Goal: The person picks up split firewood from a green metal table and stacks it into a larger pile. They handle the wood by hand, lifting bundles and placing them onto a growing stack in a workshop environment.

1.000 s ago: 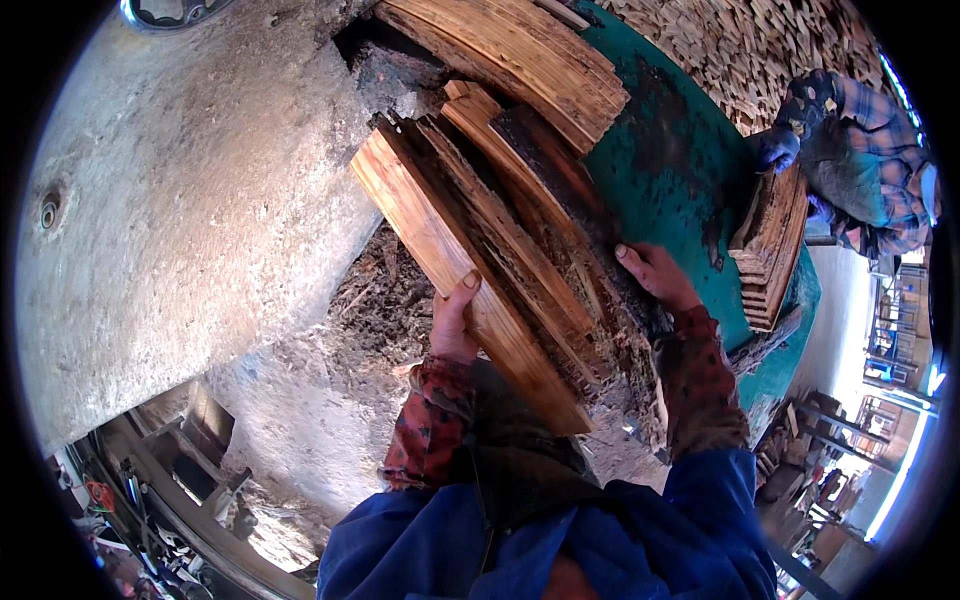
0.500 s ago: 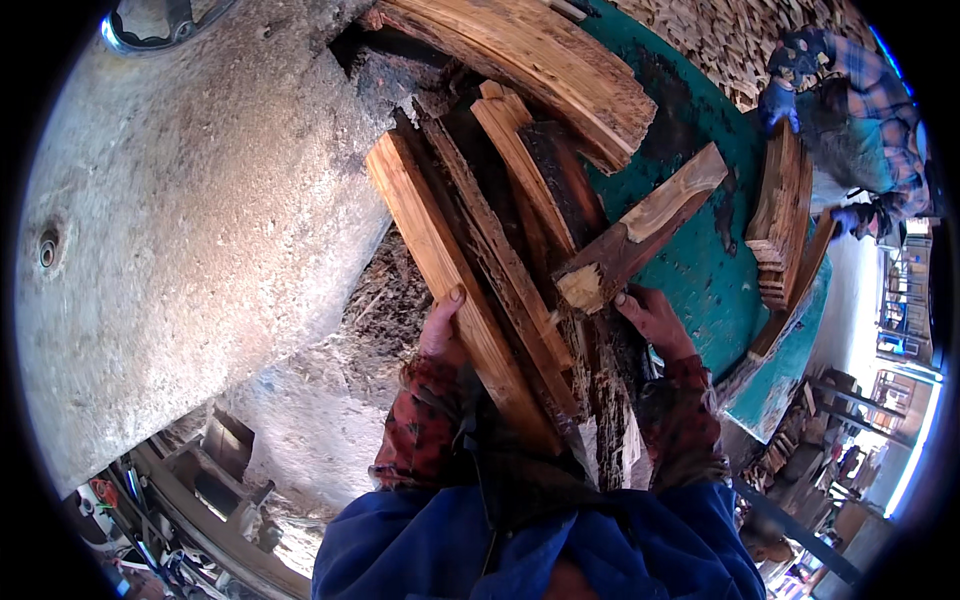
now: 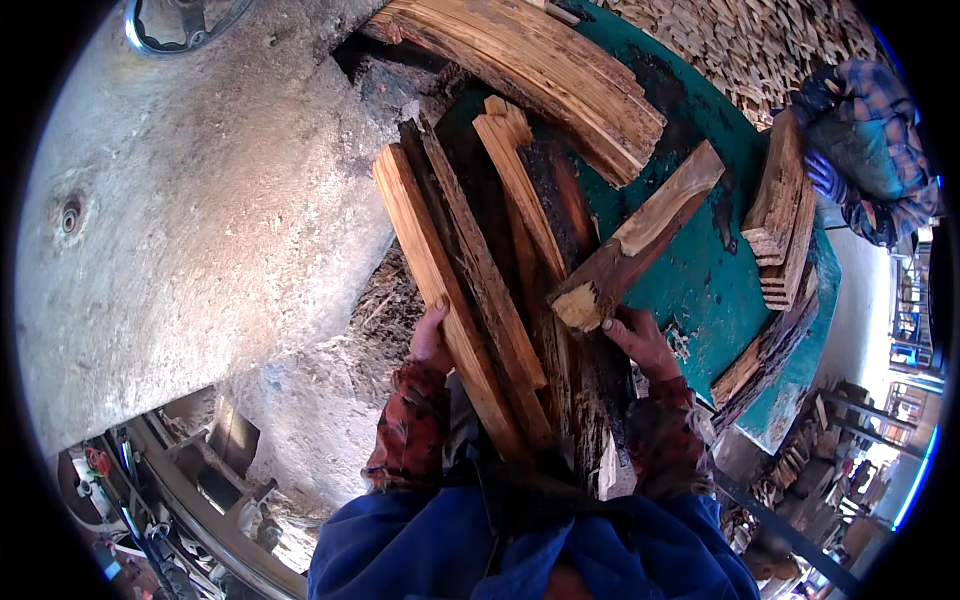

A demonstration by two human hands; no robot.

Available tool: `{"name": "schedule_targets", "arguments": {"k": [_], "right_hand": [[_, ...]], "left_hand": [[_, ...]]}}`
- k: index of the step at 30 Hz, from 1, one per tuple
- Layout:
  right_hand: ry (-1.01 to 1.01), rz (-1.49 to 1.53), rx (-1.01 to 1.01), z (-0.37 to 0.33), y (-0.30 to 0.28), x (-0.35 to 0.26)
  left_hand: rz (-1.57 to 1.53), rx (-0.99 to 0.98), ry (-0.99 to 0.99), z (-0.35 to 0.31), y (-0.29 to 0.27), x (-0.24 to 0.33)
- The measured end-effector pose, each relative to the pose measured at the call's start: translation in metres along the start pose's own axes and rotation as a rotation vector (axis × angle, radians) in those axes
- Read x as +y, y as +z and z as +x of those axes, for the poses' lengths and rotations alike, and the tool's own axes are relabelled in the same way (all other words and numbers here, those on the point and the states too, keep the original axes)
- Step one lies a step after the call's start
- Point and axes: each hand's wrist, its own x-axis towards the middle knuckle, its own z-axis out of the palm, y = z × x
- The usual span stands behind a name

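My two hands clasp a bundle of split, rough-barked wood pieces from both sides, close to my body. On the bundle's left, my left hand (image 3: 432, 338) is closed against a pale squared piece of wood (image 3: 440, 270), thumb on top. My right hand (image 3: 645, 342) grips the other side, its thumb at the pale end of a short wood piece (image 3: 650, 230) lying slantwise across the bundle. Between them lie a narrow rough strip (image 3: 480, 255) and darker barked pieces (image 3: 530, 190). The fingers under the bundle are hidden.
Ahead lies a thick stack of curved boards (image 3: 540, 75) on a green table (image 3: 690, 280). A worn metal machine surface (image 3: 200, 230) with a handwheel (image 3: 185, 30) fills the left. At right, a co-worker in a checked shirt (image 3: 875, 140) stands by stacked boards (image 3: 785, 200).
My hands have drawn slightly closer together around the bundle. The co-worker's gloved hand has shifted, and a barked slab now lies lower on the table's right part.
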Motion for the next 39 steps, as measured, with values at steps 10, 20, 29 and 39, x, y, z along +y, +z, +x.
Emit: {"name": "schedule_targets", "arguments": {"k": [10,20,29,39], "right_hand": [[0.058,0.139,0.030,-0.075,-0.011,0.048],[0.237,0.562,-0.027,-0.135,-0.011,0.091],[0.103,0.389,0.112,-0.142,0.042,0.084],[0.036,0.375,0.181,-0.158,0.083,0.038]], "left_hand": [[0.021,-0.056,0.009,-0.046,0.004,-0.064],[0.086,-0.121,-0.078,-0.065,0.001,-0.099],[0.059,-0.188,-0.175,-0.061,-0.046,-0.078],[0.140,-0.083,-0.161,-0.065,-0.093,-0.062]]}}
